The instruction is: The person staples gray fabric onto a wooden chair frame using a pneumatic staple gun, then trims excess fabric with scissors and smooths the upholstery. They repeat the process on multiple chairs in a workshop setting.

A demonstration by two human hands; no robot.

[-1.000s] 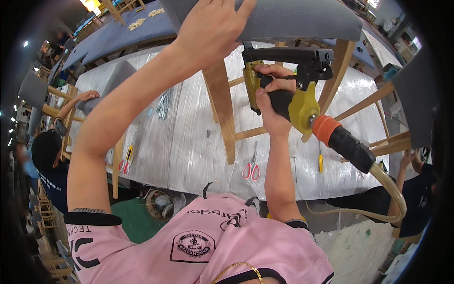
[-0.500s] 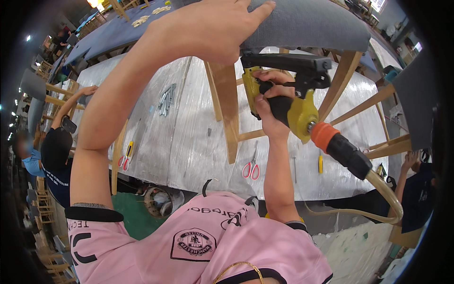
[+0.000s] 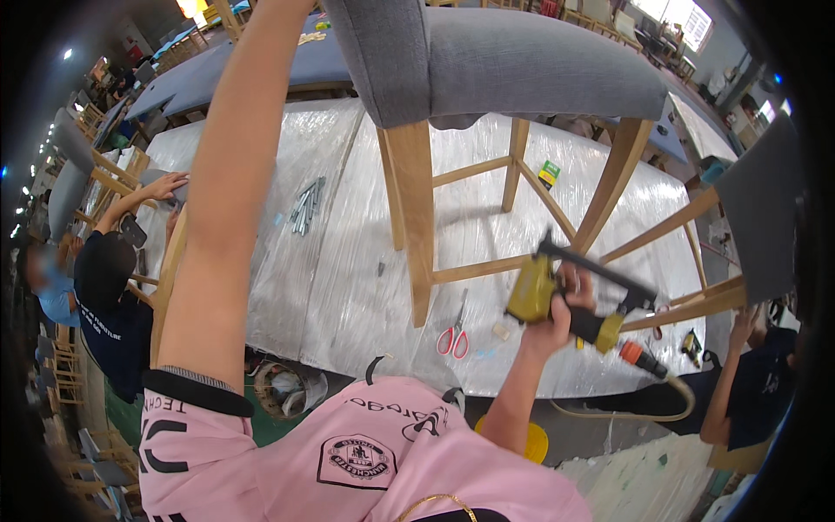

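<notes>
A grey upholstered chair (image 3: 539, 70) with pale wooden legs stands on the plastic-covered table in front of me. My left forearm rises past the chair's left side and runs out at the top edge, so the left hand is beyond the picture. Below the seat, right of the front leg, my right hand (image 3: 570, 304) is wrapped round the grip of a yellow and black pneumatic staple gun (image 3: 532, 291). The gun is slightly blurred and apart from the seat. Its orange-and-black coupling leads to a clear air hose (image 3: 683, 404).
On the plastic-wrapped table (image 3: 348, 278) lie red-handled scissors (image 3: 453, 341), several metal bolts (image 3: 307, 205) and a small green-and-yellow box (image 3: 549, 174). Another grey chair (image 3: 757, 217) stands at right. Co-workers are at the left (image 3: 109, 287) and right (image 3: 765, 365); a yellow bucket (image 3: 537, 444) is below.
My right hand has drawn the staple gun down and right, away from the seat's underside. My left hand has moved up out of the picture, and the chair has turned or tipped, showing its back.
</notes>
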